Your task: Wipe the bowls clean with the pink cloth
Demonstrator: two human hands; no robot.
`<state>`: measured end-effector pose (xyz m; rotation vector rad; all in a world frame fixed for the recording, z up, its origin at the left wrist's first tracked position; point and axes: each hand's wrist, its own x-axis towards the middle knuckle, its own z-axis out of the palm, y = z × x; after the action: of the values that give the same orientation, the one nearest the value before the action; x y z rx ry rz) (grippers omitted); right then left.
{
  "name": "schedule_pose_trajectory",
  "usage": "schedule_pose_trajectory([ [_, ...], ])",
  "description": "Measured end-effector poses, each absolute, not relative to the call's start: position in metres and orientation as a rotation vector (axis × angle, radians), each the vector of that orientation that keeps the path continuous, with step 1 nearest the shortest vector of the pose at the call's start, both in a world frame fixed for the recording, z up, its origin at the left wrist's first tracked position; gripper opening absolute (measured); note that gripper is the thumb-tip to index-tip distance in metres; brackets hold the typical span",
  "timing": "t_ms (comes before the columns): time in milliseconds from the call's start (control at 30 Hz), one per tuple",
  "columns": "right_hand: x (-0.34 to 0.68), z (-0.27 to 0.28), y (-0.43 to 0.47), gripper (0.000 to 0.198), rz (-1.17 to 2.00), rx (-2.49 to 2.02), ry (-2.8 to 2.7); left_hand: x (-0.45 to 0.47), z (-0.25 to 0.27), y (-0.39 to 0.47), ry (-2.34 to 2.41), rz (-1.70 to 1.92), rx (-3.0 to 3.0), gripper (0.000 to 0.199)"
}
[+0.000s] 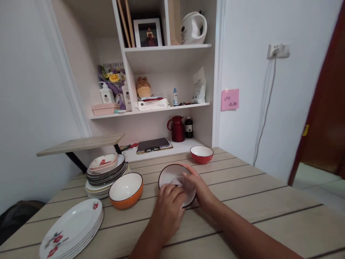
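the bowl [170, 175] between the hands [169, 204] looks like smooth glazed ceramic. left of them, the orange bowl [125, 194] and white plates [74, 226] share that glossy glaze. beneath, the tabletop [269, 210] shows matt wood grain; beyond them to the right, the note [230, 100] is matt paper.

The round bowl [167, 175] has a pale, greyish-white inside and a thin dark rim. It is tilted, with its mouth toward the person. The right hand [198, 182] holds it at its right side, thumb over the rim. The left hand [170, 203] reaches into it; what lies under these fingers seems pale, but is too blurred to tell.
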<state>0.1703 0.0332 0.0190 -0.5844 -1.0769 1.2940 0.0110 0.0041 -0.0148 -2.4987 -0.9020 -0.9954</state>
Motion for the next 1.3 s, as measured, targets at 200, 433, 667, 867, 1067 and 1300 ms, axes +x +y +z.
schedule_pose_trajectory([
  [200, 0.165, 0.021, 0.032, 0.044, 1.361, -0.5, -1.104, 0.017, -0.021, 0.012, -1.096, -0.77, -2.191, 0.076],
  [433, 0.165, 0.016, 0.036, 0.042, 1.299, -0.555, -0.941, 0.022, -0.019, 0.011, -1.043, -0.779, -2.199, 0.016],
  [667, 0.166, 0.015, 0.032, 0.04, 1.284, -0.536, -1.036, 0.009, -0.014, 0.003, -0.83, -1.018, -2.392, 0.034],
  [867, 0.166, 0.016, 0.031, 0.045, 1.236, -0.552, -1.094, 0.018, -0.019, 0.004, -1.096, -0.865, -2.174, 0.058],
  [1067, 0.164, 0.016, 0.031, 0.045, 1.259, -0.519, -1.075, 0.021, -0.018, 0.007, -1.028, -0.845, -2.09, 0.042],
  [1300, 0.164, 0.008, 0.032, 0.05, 1.358, -0.539, -1.06, 0.013, -0.021, 0.01, -1.052, -0.762, -2.324, 0.062],
])
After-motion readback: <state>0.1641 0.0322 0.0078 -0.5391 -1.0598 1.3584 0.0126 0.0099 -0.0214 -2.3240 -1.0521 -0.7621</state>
